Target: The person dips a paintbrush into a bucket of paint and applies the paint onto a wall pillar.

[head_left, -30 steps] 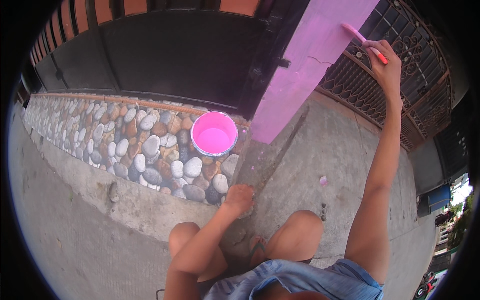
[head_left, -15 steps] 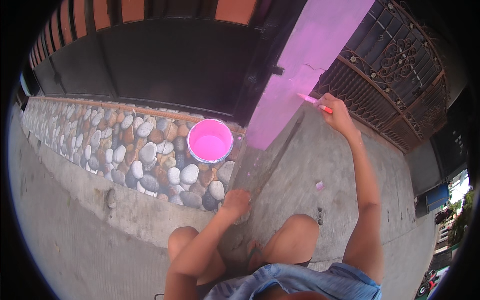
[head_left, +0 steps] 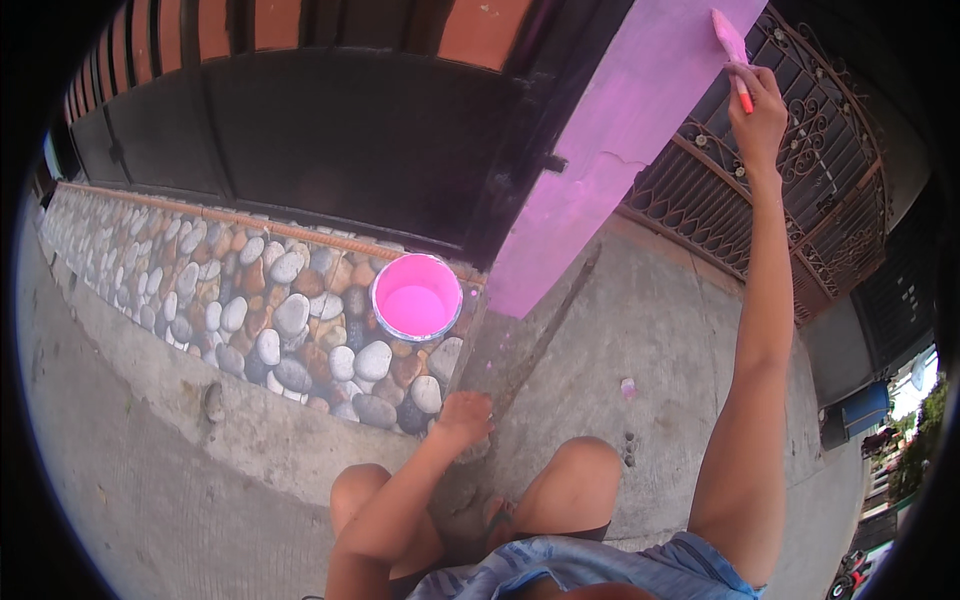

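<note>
My right hand is raised at the upper right, its fingers closed round a paintbrush. Pink paint coats the brush down to its handle, which ends in orange-red. The bristles lie against the right side of a pillar painted pink-purple, with a crack partway up. My left hand hangs curled by the corner of the stone strip, in front of my knees; no object shows in it. Beyond it, a round bucket of bright pink paint stands on the pebbles.
A pebble-patterned strip with a concrete edge runs leftward below a black gate. Right of the pillar is an ornate brown metal gate. A pink paint spot marks the concrete floor. A blue barrel stands far right.
My right hand has carried the brush up and to the right along the pillar, from its lower part to near the top of the view. The left hand stays about where it was.
</note>
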Available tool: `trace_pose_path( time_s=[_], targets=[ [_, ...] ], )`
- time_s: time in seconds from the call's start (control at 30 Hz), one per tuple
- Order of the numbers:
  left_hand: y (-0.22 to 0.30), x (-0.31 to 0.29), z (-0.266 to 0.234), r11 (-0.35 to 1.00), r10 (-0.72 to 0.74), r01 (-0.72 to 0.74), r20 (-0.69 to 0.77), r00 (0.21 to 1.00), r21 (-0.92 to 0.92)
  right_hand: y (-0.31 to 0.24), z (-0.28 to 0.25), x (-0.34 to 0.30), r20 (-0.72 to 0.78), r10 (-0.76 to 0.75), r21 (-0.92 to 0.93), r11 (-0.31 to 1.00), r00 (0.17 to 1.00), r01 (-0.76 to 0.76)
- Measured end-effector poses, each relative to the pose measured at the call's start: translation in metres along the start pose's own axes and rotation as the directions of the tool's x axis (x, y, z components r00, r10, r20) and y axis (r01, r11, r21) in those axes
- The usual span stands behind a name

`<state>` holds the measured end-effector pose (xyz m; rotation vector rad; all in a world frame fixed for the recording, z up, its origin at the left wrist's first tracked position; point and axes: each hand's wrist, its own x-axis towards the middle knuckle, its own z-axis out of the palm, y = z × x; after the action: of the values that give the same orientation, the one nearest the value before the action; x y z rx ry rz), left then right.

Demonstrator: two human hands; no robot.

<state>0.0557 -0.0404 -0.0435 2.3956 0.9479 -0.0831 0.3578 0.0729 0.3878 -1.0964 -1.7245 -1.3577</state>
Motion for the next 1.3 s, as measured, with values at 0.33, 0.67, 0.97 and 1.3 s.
trace_pose_path(
  time_s=[0.33, 0.67, 0.97, 1.3],
  targets=[
    [0.003, 0.0, -0.002, 1.0, 0.024, -0.024, -0.007, 1.0, 0.012, -0.092, -0.005, -0.159, 0.783, 0.021, 0.25, 0.904, 0.622, -0.346],
    [-0.001, 0.001, -0.004, 0.999, -0.036, 0.036, 0.045, 0.998, 0.013, -0.08, -0.014, -0.007, 0.136, 0.042, 0.08, 0.995, 0.99, -0.053],
    [0.002, 0.0, -0.006, 1.0, 0.023, -0.023, -0.009, 1.0, 0.003, -0.14, 0.048, -0.114, 0.47, -0.173, 0.064, 0.985, 0.866, 0.163],
    [0.001, -0.002, -0.004, 1.0, -0.023, 0.022, 0.026, 0.999, 0.022, -0.095, 0.029, -0.004, 0.372, -0.04, 0.271, 0.96, 0.927, -0.068]
  ],
)
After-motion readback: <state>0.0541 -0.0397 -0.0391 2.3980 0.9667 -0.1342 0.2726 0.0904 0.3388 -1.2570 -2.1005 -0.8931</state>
